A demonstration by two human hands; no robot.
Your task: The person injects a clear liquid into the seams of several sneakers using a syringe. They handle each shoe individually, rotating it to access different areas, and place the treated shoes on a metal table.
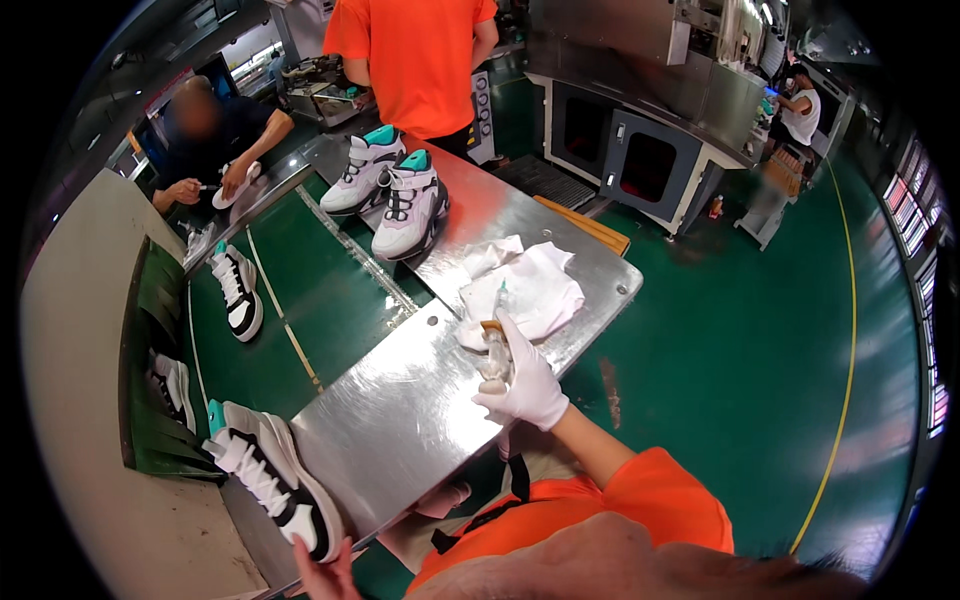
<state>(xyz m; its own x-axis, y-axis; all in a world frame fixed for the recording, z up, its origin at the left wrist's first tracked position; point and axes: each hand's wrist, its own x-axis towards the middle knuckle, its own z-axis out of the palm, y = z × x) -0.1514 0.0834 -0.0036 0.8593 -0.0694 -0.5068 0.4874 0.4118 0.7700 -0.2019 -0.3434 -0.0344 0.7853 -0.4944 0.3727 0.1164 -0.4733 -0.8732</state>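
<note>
At the lower left, my left hand (pixel 328 577) has its fingers around the toe of a white and black sneaker (pixel 268 478) with white laces and a teal heel lining. The sneaker lies on the metal tabletop beside the wall. My right hand (pixel 530 385), in a white glove, is closed around a clear syringe (pixel 495 362) with a thin green tip pointing away from me. Just beyond that tip lies a crumpled white cloth (pixel 545 290) on the table.
A green conveyor belt (pixel 315 290) carries another white and black sneaker (pixel 237 292). Two lilac-grey sneakers (pixel 410 208) stand on the metal table (pixel 400 400). Across the belt, a person (pixel 215 130) handles a shoe; someone in orange (pixel 415 65) stands behind. Machines (pixel 640 155) stand at the back.
</note>
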